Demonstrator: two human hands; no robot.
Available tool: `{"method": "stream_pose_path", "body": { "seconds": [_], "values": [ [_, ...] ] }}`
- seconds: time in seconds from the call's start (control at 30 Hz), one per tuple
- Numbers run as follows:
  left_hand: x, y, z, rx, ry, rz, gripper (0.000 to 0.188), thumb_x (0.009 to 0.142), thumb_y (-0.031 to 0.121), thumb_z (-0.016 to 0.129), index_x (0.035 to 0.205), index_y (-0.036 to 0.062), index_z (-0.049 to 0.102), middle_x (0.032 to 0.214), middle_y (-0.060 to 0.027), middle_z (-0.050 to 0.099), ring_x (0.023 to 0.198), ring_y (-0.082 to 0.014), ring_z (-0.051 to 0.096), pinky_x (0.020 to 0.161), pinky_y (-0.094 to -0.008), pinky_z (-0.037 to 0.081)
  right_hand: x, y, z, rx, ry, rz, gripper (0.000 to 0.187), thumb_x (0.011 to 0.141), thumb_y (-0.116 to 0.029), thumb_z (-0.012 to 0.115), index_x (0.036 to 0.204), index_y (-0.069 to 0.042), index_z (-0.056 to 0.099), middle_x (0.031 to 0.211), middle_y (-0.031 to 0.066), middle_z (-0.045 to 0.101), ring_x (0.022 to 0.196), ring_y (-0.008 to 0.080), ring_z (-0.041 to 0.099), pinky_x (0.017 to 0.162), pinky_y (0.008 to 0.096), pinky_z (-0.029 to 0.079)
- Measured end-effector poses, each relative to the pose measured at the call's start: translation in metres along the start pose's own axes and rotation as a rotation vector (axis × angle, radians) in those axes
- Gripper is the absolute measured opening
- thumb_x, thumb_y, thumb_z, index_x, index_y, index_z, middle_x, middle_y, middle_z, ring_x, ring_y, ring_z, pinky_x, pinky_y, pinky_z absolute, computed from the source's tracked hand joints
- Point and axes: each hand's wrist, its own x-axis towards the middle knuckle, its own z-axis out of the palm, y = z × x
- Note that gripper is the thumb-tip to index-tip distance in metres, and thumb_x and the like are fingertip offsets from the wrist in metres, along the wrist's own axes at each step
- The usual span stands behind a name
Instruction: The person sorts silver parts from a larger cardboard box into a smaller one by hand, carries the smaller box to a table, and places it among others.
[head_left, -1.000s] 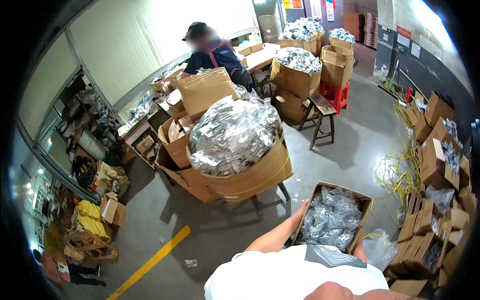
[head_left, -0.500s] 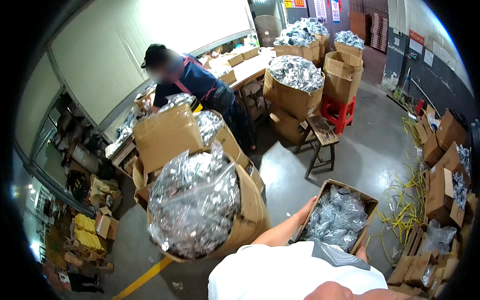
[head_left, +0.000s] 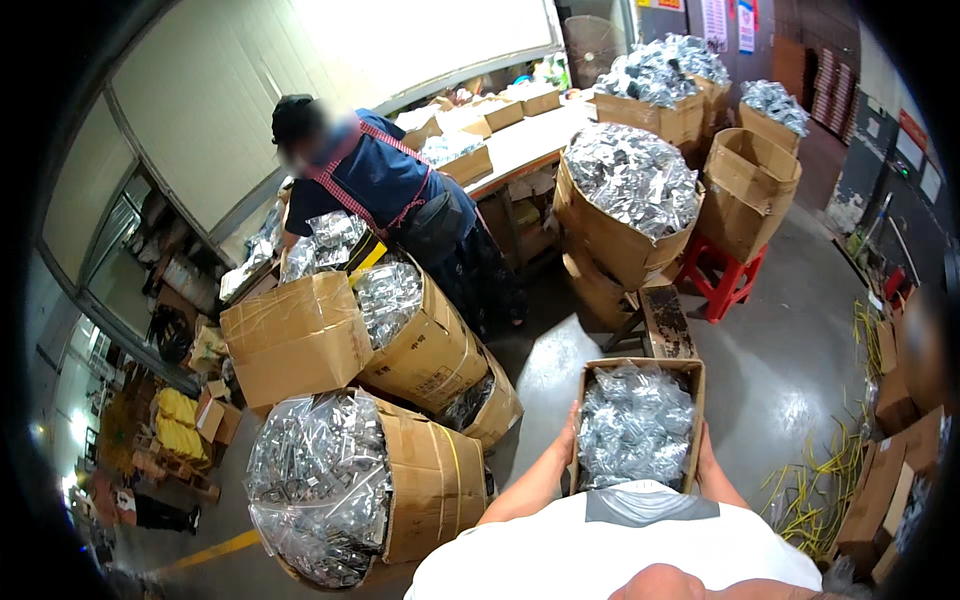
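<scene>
Close in front of my body is an open cardboard box (head_left: 697, 382), filled with small clear plastic bags (head_left: 636, 425) of greyish parts. My left hand (head_left: 567, 437) grips its left side and my right hand (head_left: 706, 452) its right side. The fingers of both hands are partly hidden against the cardboard. Just beyond the box stands a worn wooden stool (head_left: 668, 322), partly covered by it.
Large cartons heaped with bagged parts stand to the left (head_left: 430, 490) and ahead (head_left: 628, 180). A co-worker (head_left: 385, 190) bends over cartons by a long table (head_left: 530, 140). A red plastic stool (head_left: 722, 280) supports a tall carton. Yellow straps (head_left: 815, 490) lie on the right floor.
My view has turned left, and the box now sits squarely before me instead of tilted to the right. More of my right hand shows. The wooden stool is now partly behind the box.
</scene>
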Motion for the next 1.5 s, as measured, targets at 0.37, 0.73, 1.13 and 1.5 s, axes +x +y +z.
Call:
{"method": "stream_pose_path", "body": {
  "seconds": [0.37, 0.73, 1.13, 1.5],
  "values": [
    [0.079, 0.131, -0.052, -0.331, 0.282, 0.255, 0.078, 0.079, 0.069, 0.034, 0.130, 0.0102, 0.040, 0.124, -0.0086, 0.049, 0.111, -0.0282, 0.048, 0.095, -0.0436, 0.037, 0.240, -0.059, 0.122, -0.112, -0.267, 0.249, 0.060, 0.088, -0.056, 0.035, 0.118, -0.006, 0.050, 0.111, 0.0090, 0.056, 0.098, 0.0210, 0.053, 0.086, 0.0347, 0.044],
    [0.184, 0.411, 0.018, -0.203, 0.028, 0.435, 0.071, 0.084, 0.063, 0.033, 0.127, 0.0068, 0.042, 0.119, -0.0096, 0.052, 0.104, -0.0253, 0.053, 0.090, -0.0407, 0.043, 0.409, -0.223, 0.267, -0.158, -0.289, 0.078, 0.056, 0.088, -0.052, 0.036, 0.115, -0.005, 0.051, 0.105, 0.0088, 0.058, 0.094, 0.0191, 0.054, 0.083, 0.0338, 0.045],
    [0.322, 0.572, 0.112, -0.289, -0.233, 0.477, 0.065, 0.086, 0.057, 0.038, 0.125, 0.0049, 0.041, 0.115, -0.0129, 0.053, 0.100, -0.0251, 0.055, 0.087, -0.0395, 0.047, 0.525, -0.419, 0.317, -0.253, -0.196, 0.055, 0.067, 0.080, -0.064, 0.043, 0.115, -0.007, 0.053, 0.102, 0.0124, 0.060, 0.090, 0.0186, 0.057, 0.077, 0.0331, 0.049],
    [0.481, 0.741, 0.084, -0.332, -0.218, 0.418, 0.051, 0.088, 0.045, 0.043, 0.119, 0.0041, 0.046, 0.111, -0.0119, 0.055, 0.098, -0.0245, 0.056, 0.084, -0.0387, 0.048, 0.703, -0.506, 0.403, -0.250, -0.237, 0.023, 0.057, 0.083, -0.054, 0.049, 0.106, -0.001, 0.055, 0.086, 0.0102, 0.063, 0.072, 0.0152, 0.062, 0.063, 0.0288, 0.054]
  ]
}}
